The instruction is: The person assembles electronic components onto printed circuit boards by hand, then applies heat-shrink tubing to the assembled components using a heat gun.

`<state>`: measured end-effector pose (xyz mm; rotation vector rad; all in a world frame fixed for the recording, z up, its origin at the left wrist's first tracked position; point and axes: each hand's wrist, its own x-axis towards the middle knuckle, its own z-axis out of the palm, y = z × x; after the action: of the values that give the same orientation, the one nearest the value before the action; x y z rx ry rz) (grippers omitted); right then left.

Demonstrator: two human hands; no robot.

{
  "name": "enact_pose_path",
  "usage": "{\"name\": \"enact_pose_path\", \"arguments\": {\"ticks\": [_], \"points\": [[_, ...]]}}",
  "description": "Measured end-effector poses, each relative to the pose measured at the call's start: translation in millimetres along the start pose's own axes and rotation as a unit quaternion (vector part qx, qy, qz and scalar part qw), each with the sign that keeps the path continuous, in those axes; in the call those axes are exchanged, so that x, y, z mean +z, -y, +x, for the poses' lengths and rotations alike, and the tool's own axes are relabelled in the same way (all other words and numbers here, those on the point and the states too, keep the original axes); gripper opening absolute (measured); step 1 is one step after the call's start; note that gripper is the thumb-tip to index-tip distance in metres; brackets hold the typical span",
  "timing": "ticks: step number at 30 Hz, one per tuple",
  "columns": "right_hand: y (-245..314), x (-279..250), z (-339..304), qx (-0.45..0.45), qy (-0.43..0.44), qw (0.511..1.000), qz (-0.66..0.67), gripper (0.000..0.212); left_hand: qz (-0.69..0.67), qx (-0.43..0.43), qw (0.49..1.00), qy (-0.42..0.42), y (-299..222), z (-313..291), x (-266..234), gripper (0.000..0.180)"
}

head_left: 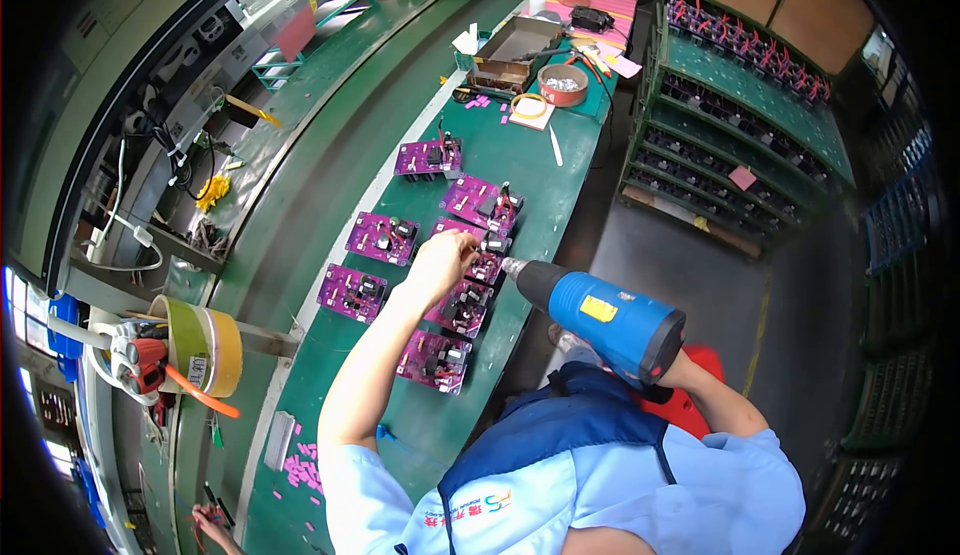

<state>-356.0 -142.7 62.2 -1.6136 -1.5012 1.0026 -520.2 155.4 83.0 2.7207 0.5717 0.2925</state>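
My right hand (668,379) grips a blue heat gun (612,323) with a black collar. Its metal nozzle (513,266) points left, close to a purple circuit board (484,269). Over that board my left hand (443,263) bends in with its fingers pinched together. What they pinch, if anything, is too small to make out, and the hand hides part of the board. Other purple boards with black parts lie around it: a board (480,201) beyond, a board (382,239) and a board (352,293) to the left, and a board (435,360) nearer me.
Small pink pieces (303,470) lie at the near left of the green bench (520,170). At its far end are a metal tray (512,50), a round tub (562,85) and tools. A board rack (740,125) stands right. Another person's hand (212,527) shows lower left.
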Motion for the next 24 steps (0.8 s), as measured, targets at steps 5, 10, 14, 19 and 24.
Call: {"name": "enact_pose_path", "arguments": {"ticks": [5, 10, 14, 19, 24], "points": [[16.3, -54.4, 32.7, -0.036, -0.020, 0.991, 0.126, 0.053, 0.016, -0.027, 0.999, 0.010, -10.8, -1.2, -4.1, 0.017], [-2.3, -106.7, 79.8, -0.137, 0.110, 0.984, -0.008, 0.049, -0.023, -0.132, 0.991, 0.016, -23.5, 2.7, -10.6, 0.017], [-8.7, -141.3, 119.0, -0.118, 0.224, 0.957, 0.139, 0.046, -0.017, -0.204, 0.977, -0.053, -40.2, -0.6, 2.2, 0.015], [-46.1, -159.5, 157.6, -0.165, 0.290, 0.936, 0.109, 0.045, -0.008, -0.289, 0.954, -0.075, -57.7, 6.0, 9.2, 0.016], [-38.5, -176.3, 173.9, -0.096, 0.368, 0.901, 0.208, 0.046, -0.023, -0.373, 0.915, -0.149, -76.0, 7.0, 20.3, 0.017]]}}
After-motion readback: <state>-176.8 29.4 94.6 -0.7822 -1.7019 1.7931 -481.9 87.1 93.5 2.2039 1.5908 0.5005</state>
